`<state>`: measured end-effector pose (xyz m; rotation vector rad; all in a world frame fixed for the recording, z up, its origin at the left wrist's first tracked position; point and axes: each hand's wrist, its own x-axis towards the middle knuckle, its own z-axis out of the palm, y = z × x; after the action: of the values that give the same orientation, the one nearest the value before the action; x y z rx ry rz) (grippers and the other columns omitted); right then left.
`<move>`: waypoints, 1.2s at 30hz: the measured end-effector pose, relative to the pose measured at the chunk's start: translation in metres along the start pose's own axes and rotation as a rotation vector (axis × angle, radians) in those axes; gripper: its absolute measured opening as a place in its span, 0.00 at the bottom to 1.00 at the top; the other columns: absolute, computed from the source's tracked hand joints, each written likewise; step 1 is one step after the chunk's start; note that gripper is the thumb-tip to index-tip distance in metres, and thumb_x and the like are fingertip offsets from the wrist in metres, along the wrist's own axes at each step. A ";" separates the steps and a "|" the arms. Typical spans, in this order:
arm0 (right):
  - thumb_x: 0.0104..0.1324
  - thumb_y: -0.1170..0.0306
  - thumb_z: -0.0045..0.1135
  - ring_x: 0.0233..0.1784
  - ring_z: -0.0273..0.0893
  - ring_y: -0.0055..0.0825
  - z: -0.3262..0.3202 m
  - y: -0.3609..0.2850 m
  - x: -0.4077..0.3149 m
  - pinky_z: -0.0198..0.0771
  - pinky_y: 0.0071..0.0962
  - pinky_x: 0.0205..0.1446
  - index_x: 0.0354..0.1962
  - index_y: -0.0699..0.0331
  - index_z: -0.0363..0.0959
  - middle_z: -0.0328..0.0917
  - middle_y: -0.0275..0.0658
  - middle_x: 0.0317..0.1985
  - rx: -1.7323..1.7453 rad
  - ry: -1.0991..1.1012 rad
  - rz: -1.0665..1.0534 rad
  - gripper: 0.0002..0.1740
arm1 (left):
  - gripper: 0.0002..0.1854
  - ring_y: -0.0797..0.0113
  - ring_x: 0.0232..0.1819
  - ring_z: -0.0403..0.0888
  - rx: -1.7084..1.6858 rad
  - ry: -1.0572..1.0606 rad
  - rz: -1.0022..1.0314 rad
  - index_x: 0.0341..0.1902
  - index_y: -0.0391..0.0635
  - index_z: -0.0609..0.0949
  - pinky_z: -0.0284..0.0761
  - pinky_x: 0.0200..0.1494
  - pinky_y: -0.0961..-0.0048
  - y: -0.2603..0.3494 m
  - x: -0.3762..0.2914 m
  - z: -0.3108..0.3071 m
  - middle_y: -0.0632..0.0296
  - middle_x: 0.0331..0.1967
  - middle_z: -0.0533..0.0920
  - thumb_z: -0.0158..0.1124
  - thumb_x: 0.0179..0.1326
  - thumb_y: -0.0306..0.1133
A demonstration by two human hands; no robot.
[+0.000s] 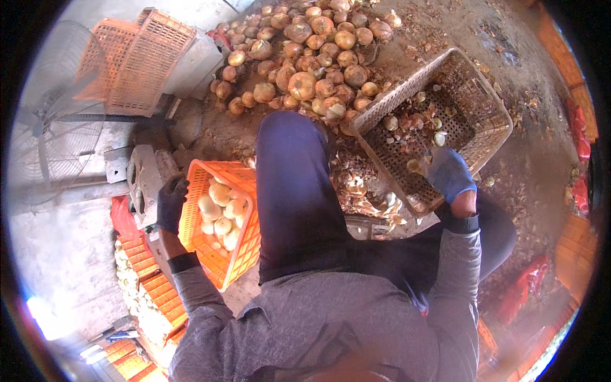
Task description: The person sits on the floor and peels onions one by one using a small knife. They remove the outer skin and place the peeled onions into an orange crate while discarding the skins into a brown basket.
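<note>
My left hand (173, 203), in a dark glove, is by the left rim of an orange plastic crate (196, 234). Its fingers are curled, and whether they grip anything is hidden. Inside that crate lie several peeled onions (223, 225), pale and smooth. My right hand (448, 174), in a blue glove, is above the near side of a dirt-stained plastic crate (487, 119). A small blurred brownish piece (414, 166) shows by its fingertips; I cannot tell whether it is held. Onion scraps (422, 119) and skins lie on that crate's floor.
A heap of unpeeled onions (302, 86) covers the ground ahead. Loose skins (358, 191) lie between my knee and the stained crate. At left are a fan (52, 110) and stacked orange crates (143, 62). More filled crates (152, 291) stand behind on the left.
</note>
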<state>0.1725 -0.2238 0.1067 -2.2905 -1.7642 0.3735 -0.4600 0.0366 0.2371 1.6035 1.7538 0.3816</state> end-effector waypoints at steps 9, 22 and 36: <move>0.68 0.62 0.65 0.41 0.86 0.55 -0.004 -0.043 0.032 0.81 0.48 0.47 0.49 0.60 0.84 0.85 0.56 0.35 0.039 -0.287 0.102 0.15 | 0.27 0.61 0.58 0.87 -0.532 -0.405 0.238 0.69 0.37 0.79 0.84 0.58 0.64 0.113 0.194 0.298 0.53 0.57 0.87 0.67 0.73 0.41; 0.70 0.64 0.63 0.47 0.88 0.45 -0.025 -0.058 0.078 0.83 0.44 0.54 0.53 0.54 0.84 0.88 0.44 0.47 0.119 -0.606 0.397 0.15 | 0.39 0.41 0.71 0.78 1.289 -0.791 0.878 0.79 0.57 0.72 0.76 0.69 0.47 0.149 0.335 0.497 0.45 0.71 0.78 0.70 0.62 0.34; 0.75 0.69 0.61 0.33 0.87 0.34 -0.031 -0.046 0.076 0.82 0.36 0.40 0.60 0.64 0.81 0.90 0.46 0.40 0.600 -0.017 0.353 0.18 | 0.36 0.63 0.57 0.87 -0.707 -1.134 0.192 0.75 0.34 0.73 0.87 0.56 0.67 0.223 0.249 0.435 0.52 0.62 0.85 0.66 0.74 0.48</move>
<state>0.1590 -0.1397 0.1462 -2.1236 -1.0407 0.8529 0.0053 0.2077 0.0015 1.0747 0.5065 0.0926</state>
